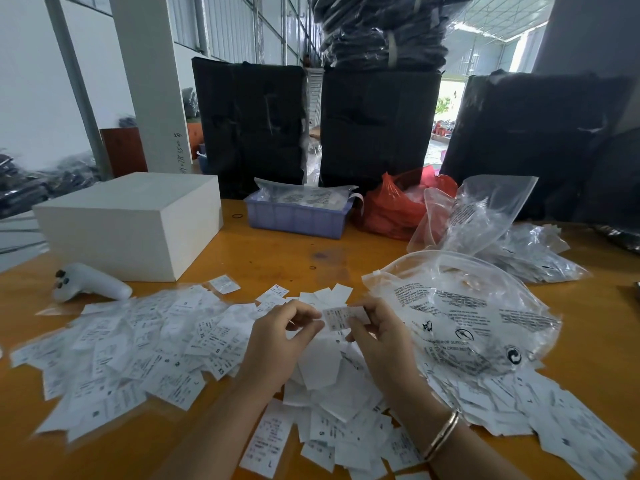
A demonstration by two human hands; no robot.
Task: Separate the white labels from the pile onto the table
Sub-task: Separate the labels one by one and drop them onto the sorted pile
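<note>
Above the pile of white labels (194,355) at six o'clock, the right hand (381,336) pinches one label (341,317) while the left hand (282,337) curls its fingers, seemingly empty, so peeling should go slowly, one label at a time.

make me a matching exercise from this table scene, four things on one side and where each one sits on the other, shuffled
Things:
1. white box
2. purple basket
3. red plastic bag
4. white controller

Places:
A. far side of the table, between the purple basket and the clear bags
B. left part of the table, behind the controller
C. near the table's left edge, just in front of the white box
D. far middle of the table, in front of the black bundles

Pairs: 1-B, 2-D, 3-A, 4-C
</note>
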